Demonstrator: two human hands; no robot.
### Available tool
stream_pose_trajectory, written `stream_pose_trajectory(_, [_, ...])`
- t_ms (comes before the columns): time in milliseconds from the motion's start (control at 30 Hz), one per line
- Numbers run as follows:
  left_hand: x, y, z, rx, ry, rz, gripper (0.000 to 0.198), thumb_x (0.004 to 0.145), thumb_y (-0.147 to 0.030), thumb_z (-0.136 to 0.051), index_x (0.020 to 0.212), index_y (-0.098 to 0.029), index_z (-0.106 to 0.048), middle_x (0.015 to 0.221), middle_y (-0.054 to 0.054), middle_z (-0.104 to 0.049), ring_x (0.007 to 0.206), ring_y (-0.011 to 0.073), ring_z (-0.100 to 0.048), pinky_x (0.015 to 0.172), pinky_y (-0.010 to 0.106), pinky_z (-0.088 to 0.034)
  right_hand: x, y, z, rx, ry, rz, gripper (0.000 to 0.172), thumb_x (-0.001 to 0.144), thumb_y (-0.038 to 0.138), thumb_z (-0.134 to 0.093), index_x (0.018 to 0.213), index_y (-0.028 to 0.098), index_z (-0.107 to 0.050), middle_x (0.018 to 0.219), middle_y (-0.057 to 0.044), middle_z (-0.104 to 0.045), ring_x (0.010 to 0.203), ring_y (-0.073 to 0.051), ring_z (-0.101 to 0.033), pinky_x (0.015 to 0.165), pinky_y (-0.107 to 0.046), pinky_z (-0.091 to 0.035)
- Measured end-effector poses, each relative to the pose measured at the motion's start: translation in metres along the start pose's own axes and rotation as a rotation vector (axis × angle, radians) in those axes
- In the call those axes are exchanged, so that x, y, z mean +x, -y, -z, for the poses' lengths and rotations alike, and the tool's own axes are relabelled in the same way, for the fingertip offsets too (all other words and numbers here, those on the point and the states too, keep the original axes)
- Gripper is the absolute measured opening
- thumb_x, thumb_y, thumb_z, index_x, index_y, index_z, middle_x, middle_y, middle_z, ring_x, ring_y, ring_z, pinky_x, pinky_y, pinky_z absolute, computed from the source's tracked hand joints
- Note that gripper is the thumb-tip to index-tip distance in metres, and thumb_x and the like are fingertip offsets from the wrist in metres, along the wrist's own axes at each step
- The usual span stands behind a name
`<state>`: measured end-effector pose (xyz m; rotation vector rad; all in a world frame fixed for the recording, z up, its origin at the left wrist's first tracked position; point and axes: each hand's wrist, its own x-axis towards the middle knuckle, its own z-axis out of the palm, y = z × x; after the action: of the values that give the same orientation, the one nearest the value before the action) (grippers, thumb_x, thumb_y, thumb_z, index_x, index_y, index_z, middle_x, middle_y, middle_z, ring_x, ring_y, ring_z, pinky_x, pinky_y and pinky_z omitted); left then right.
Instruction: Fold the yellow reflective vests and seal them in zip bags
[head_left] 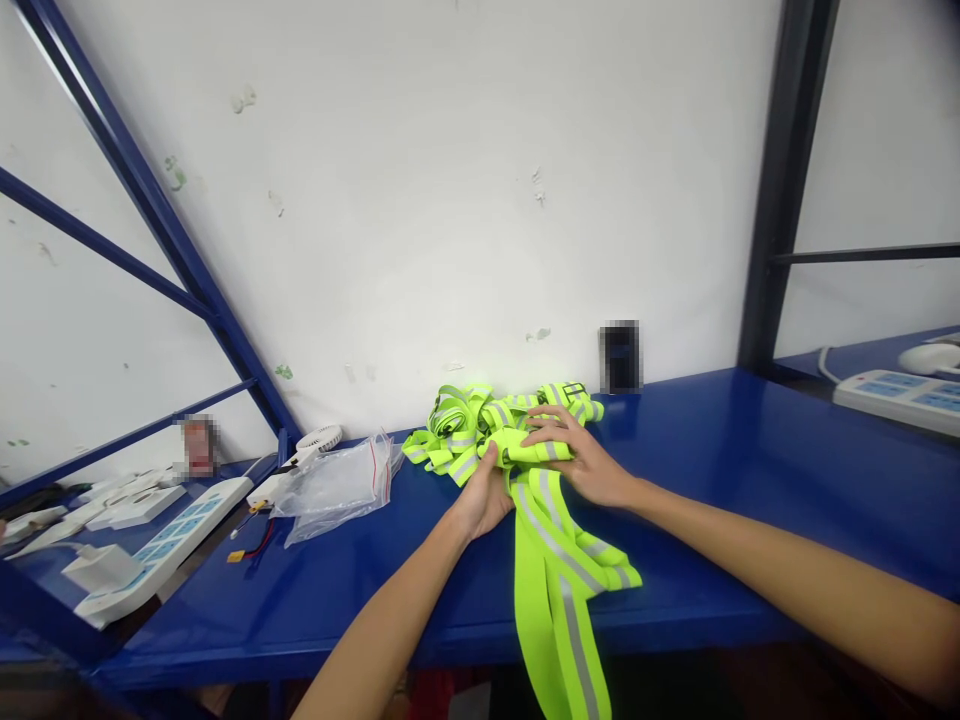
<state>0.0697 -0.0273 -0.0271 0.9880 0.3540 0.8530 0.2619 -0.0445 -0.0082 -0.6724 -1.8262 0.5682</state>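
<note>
Both hands are at a folded neon-yellow reflective strap point(536, 448) above the blue shelf. My left hand point(484, 498) grips its left end from below, thumb on top. My right hand point(581, 458) holds the right end, fingers over the top and thumb hidden. Loose yellow bands with grey stripes point(559, 580) hang from beneath the hands over the shelf's front edge. Behind them, against the wall, lies a heap of similar straps point(454, 420), some rolled up.
On the blue shelf point(712, 450), clear plastic bags point(337, 485), a small white fan point(320, 438) and a yellow connector point(236, 556) lie left. A white power strip point(169, 545) is farther left. A dark blurred object point(621, 357) stands by the wall.
</note>
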Motion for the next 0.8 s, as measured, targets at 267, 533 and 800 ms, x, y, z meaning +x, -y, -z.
stream_pose_trajectory(267, [-0.002, -0.002, -0.007, 0.065, -0.164, -0.177, 0.059, 0.072, -0.03, -0.077, 0.126, -0.015, -0.057, 0.119, 0.012, -0.067, 0.112, 0.0293, -0.063, 0.102, 0.044, -0.045, -0.001, 0.001, 0.006, 0.162, 0.019, -0.088, 0.037, 0.083, 0.029, -0.059, 0.12, 0.031, -0.063, 0.151, -0.001, -0.034, 0.144, -0.028, -0.024, 0.118, -0.047, -0.016])
stream_pose_trajectory(533, [-0.007, -0.006, -0.006, 0.161, -0.107, -0.19, 0.075, 0.062, -0.014, -0.081, 0.131, -0.018, -0.05, 0.11, 0.011, -0.07, 0.102, 0.028, -0.067, 0.097, 0.045, -0.047, 0.005, 0.003, -0.002, 0.8, 0.029, -0.675, 0.057, 0.069, 0.022, -0.076, 0.122, 0.023, -0.055, 0.114, -0.008, -0.069, 0.102, -0.026, -0.067, 0.094, -0.045, -0.051])
stream_pose_trajectory(800, [0.008, 0.001, 0.001, 0.187, -0.276, -0.34, 0.075, 0.06, -0.006, -0.074, 0.129, -0.024, -0.049, 0.116, 0.006, -0.067, 0.113, 0.0256, -0.06, 0.101, 0.04, -0.043, 0.002, 0.004, -0.011, 0.516, -0.171, -0.441, 0.053, 0.062, 0.017, -0.077, 0.11, 0.027, -0.056, 0.092, 0.002, -0.066, 0.086, -0.02, -0.064, 0.081, -0.034, -0.052])
